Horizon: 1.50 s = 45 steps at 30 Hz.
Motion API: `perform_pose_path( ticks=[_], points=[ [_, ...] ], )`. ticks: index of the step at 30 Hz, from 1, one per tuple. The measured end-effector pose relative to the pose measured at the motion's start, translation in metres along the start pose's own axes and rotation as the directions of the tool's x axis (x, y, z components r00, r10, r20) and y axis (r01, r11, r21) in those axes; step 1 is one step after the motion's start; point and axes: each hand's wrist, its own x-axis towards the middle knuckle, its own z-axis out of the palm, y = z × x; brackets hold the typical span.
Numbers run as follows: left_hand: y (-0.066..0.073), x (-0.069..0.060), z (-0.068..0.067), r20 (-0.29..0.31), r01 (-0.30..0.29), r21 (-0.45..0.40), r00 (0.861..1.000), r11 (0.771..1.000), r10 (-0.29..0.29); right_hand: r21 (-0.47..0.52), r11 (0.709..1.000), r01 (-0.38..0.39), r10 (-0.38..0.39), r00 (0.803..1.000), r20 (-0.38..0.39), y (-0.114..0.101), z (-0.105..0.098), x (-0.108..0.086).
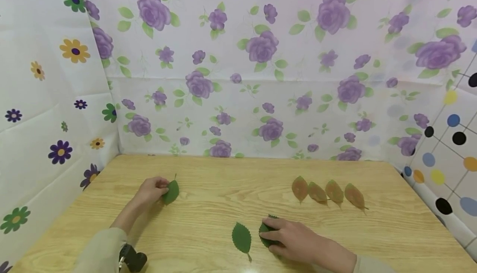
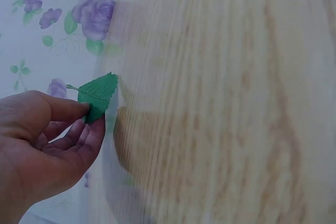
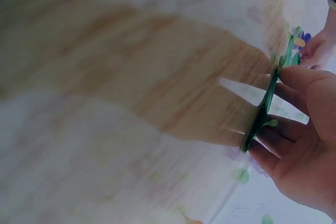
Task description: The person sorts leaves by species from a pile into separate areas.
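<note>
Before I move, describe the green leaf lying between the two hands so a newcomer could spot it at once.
On the wooden table, find the right hand in the nearer part. Just left of it lies the green leaf, stem toward the person. It is the only green leaf no hand touches; the four leaves farther back are reddish.

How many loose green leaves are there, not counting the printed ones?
3: the left leaf pinched by the left hand, the middle leaf lying uncovered on the table, and the right leaf partly under the right hand. Another might be hidden beneath that hand.
</note>
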Motion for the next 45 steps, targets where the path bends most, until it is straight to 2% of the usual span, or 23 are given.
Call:
perform_pose_path(
  ticks=[11,19,30,45],
  points=[
    [-0.006,0.003,0.007,-0.031,-0.004,0.096,0.999,0.995,0.007,0.013,1.0,-0.028,0.028,0.999,0.023,0.0,0.0,0.001],
    [-0.007,0.003,0.012,-0.065,-0.032,0.163,0.997,0.986,0.044,0.013,1.0,-0.027,0.027,0.999,0.02,-0.001,0.0,0.001],
    [-0.005,0.002,0.015,-0.073,-0.079,0.196,0.993,0.977,0.095,0.021,0.999,-0.035,0.035,0.999,0.025,-0.001,-0.002,0.0],
    [-0.005,0.002,0.017,-0.085,-0.105,0.27,0.987,0.957,0.133,0.025,0.999,-0.027,0.027,1.0,0.015,-0.001,0.0,0.0]
  ],
)
